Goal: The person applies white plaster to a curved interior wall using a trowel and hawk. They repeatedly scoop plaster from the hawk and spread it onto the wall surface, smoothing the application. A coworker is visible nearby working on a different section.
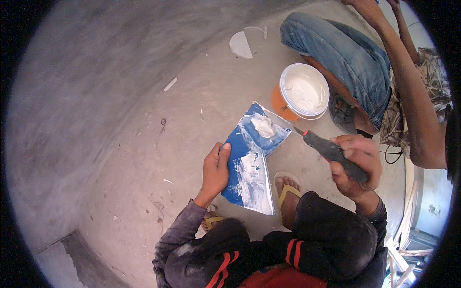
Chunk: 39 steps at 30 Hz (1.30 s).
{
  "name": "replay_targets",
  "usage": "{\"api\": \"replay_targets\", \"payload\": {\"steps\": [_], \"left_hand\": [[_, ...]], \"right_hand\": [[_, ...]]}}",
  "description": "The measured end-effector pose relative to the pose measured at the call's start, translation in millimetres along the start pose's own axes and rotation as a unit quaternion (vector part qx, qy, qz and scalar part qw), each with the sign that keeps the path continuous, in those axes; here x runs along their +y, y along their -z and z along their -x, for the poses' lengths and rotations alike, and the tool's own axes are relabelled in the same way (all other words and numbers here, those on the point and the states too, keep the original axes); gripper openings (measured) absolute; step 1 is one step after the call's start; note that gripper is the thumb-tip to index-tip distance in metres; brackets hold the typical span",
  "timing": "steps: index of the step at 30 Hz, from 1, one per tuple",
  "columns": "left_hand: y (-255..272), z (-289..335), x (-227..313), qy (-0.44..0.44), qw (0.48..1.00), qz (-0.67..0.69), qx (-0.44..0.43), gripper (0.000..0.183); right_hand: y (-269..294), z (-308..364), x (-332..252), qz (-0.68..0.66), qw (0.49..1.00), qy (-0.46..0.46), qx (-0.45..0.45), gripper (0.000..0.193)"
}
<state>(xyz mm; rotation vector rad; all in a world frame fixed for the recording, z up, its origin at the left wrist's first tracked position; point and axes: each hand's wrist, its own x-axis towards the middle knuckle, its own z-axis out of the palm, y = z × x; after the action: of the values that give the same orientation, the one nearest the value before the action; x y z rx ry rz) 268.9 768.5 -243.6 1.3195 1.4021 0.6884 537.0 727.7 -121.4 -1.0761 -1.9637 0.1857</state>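
Concrete floor; left hand (214, 170) grips blue board (252, 161), right hand (356, 165) fisted round putty knife (331, 152)

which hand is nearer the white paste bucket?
Right. The right hand, gripping a dark-handled putty knife, sits just below the bucket, apart from it. The left hand is farther off, holding the blue board by its left edge.

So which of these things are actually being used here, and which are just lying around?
In use:
- blue board, held by the left hand
- lump of white paste on the board
- putty knife, in the right hand
- bucket of white paste

Lying about:
- white lid
- small white strip on the floor
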Motion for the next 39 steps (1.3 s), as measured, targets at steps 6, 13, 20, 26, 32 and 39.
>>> {"api": "replay_targets", "payload": {"steps": [6, 13, 20, 26, 32, 39], "left_hand": [[-2, -6, -16, -0.008, 1.000, 0.011, 0.010, 0.037], [-2, -4, -2, -0.021, 1.000, 0.014, 0.006, 0.037], [-2, -1, -6, -0.029, 0.999, 0.007, 0.030, 0.038], [-6, 1, -6, -0.033, 0.999, 0.026, 0.023, 0.039], [-6, 1, -9, -0.022, 0.999, 0.027, 0.025, 0.038], [-7, 0, -12, -0.031, 0.999, 0.009, 0.035, 0.037]], "right_hand": [[3, 12, 8, 0.049, 0.992, -0.074, 0.087, 0.029], [-3, 23, 5, 0.011, 0.981, -0.108, 0.159, 0.028], [-11, 23, -8, 0.091, 0.993, -0.037, 0.072, 0.034], [-18, 19, -9, 0.089, 0.994, -0.033, 0.045, 0.036], [-18, 23, -8, 0.084, 0.996, -0.026, 0.010, 0.041], [-14, 27, -11, 0.107, 0.994, -0.012, -0.006, 0.040]]}}
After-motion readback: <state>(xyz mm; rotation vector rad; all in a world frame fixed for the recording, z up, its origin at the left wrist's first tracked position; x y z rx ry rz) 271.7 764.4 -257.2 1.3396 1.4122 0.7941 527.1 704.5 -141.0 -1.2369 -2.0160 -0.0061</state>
